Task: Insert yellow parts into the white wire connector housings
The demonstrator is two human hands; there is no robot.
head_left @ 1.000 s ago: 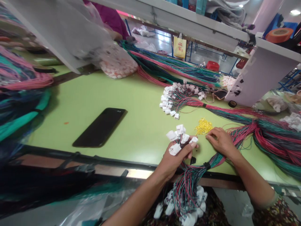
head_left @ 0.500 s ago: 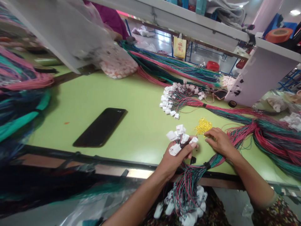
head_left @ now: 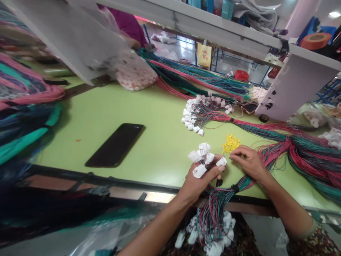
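My left hand (head_left: 198, 179) is closed around a bunch of red, green and black wires tipped with white plastic connectors (head_left: 203, 158), held just above the green table's near edge. The wires (head_left: 213, 213) hang down from that hand over the edge, with more white connectors below. My right hand (head_left: 249, 163) rests on the table beside the left, fingers pinched together close to one white connector. What the pinch holds is too small to see. A small heap of yellow pieces (head_left: 230, 143) lies just beyond the right hand.
A black phone (head_left: 116, 144) lies flat on the green table (head_left: 149, 117). A second wired connector bunch (head_left: 198, 112) lies farther back, with long wire bundles (head_left: 306, 149) running right. A bag of white parts (head_left: 134, 74) sits at the back; wire heaps (head_left: 23, 106) fill the left.
My right hand has slid a little left, away from the wire bundle toward the connectors in my left hand. The left hand has stayed in place.
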